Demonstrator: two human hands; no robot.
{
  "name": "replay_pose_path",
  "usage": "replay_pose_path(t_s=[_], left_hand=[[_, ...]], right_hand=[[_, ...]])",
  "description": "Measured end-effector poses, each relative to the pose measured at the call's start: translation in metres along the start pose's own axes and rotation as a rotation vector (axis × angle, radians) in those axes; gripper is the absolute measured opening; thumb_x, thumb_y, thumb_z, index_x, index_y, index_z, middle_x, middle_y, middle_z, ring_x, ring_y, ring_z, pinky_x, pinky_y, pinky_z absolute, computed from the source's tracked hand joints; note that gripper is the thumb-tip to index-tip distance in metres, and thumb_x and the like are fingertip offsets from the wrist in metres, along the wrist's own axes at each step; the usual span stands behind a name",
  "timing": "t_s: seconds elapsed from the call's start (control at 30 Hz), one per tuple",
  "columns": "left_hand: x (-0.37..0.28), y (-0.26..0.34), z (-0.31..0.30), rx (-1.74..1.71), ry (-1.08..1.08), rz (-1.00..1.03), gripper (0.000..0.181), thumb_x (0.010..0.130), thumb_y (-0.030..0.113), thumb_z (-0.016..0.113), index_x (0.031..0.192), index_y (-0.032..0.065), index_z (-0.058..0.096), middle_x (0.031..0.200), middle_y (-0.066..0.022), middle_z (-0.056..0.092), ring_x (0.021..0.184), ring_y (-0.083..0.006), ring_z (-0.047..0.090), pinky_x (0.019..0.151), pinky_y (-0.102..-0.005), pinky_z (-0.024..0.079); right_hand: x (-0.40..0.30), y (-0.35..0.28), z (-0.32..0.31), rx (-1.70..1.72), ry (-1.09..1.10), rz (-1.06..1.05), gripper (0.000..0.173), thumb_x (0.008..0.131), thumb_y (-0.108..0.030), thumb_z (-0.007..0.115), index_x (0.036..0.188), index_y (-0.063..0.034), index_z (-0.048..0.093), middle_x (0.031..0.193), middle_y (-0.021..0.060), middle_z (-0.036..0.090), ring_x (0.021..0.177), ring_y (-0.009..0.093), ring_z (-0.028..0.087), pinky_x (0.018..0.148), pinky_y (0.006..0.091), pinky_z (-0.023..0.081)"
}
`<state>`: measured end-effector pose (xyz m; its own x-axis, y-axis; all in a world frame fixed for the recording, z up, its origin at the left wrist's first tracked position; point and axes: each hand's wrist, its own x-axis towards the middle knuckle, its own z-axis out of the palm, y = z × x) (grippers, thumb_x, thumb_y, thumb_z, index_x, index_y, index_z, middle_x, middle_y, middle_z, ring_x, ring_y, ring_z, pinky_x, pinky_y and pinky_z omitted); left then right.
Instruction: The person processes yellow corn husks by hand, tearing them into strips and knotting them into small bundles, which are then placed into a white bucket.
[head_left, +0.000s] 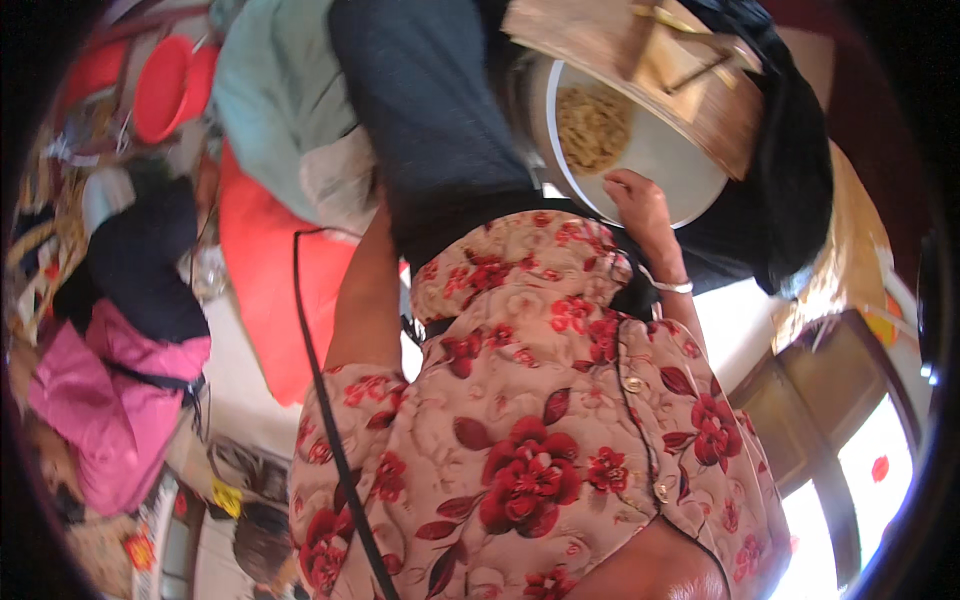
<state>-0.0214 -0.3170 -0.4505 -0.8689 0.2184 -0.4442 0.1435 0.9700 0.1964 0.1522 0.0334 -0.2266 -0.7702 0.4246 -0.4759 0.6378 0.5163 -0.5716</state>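
My right hand (637, 202), with a white bangle on its wrist, is over the near rim of a round, light-coloured basin (679, 176). Its fingers are curled, and whether they pinch something small cannot be told. Light-brown pieces (592, 129) lie heaped at the basin's left side. A wooden board (585, 37) extends over the far part of the basin, with a wooden block (671, 64) and a thin metal piece on it. My left arm reaches forward beside my dark trouser leg (450, 97); my left hand is out of view behind the leg and cloth.
A red cloth or sheet (262, 277) and a grey-green cloth (262, 97) lie to the left. Farther left are a red plastic basin (161, 90) and another person in a pink top (120, 405). A black cord (322, 390) crosses near my left arm. Windowed doors (817, 420) stand at right.
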Motion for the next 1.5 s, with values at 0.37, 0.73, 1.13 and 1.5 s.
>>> replay_pose_path(t_s=[0.37, 0.73, 1.13, 1.5], left_hand=[[-0.030, -0.013, -0.023, -0.381, 0.102, 0.044, 0.020, 0.084, 0.001, 0.048, 0.098, -0.0003, 0.062, 0.086, -0.0134, 0.066, 0.078, -0.0217, 0.063, 0.070, -0.0316, 0.049], [-0.150, 0.122, -0.259, -0.688, 0.208, 0.399, 0.023, 0.079, -0.005, 0.048, 0.097, 0.0012, 0.059, 0.087, -0.0122, 0.062, 0.076, -0.0227, 0.062, 0.070, -0.0311, 0.048], [-0.173, 0.296, -0.280, -1.153, -0.150, 1.245, 0.027, 0.071, -0.008, 0.055, 0.097, 0.0021, 0.056, 0.086, -0.0138, 0.061, 0.078, -0.0318, 0.062, 0.070, -0.0394, 0.047], [-0.186, 0.342, -0.294, -1.559, -0.399, 1.061, 0.022, 0.076, -0.008, 0.055, 0.097, -0.0016, 0.057, 0.082, -0.0163, 0.060, 0.069, -0.0258, 0.063, 0.061, -0.0356, 0.050]], right_hand=[[-0.003, -0.003, -0.003, 0.017, 0.076, -0.108, 0.020, 0.086, -0.019, 0.059, 0.094, -0.0017, 0.066, 0.088, 0.0181, 0.066, 0.080, 0.034, 0.064, 0.072, 0.0371, 0.050], [-0.015, -0.043, -0.022, 0.398, -0.109, -0.101, 0.027, 0.083, -0.008, 0.065, 0.110, -0.0031, 0.064, 0.090, 0.0051, 0.065, 0.080, 0.015, 0.059, 0.073, 0.0280, 0.048], [-0.047, -0.122, -0.067, 1.324, -0.374, -0.423, 0.051, 0.078, -0.017, 0.070, 0.123, -0.0020, 0.051, 0.123, 0.0120, 0.052, 0.117, 0.023, 0.048, 0.103, 0.0350, 0.035], [-0.039, -0.108, -0.055, 1.456, -0.328, -0.509, 0.034, 0.081, -0.019, 0.069, 0.110, -0.0068, 0.054, 0.109, 0.0072, 0.054, 0.105, 0.022, 0.048, 0.102, 0.0409, 0.031]])
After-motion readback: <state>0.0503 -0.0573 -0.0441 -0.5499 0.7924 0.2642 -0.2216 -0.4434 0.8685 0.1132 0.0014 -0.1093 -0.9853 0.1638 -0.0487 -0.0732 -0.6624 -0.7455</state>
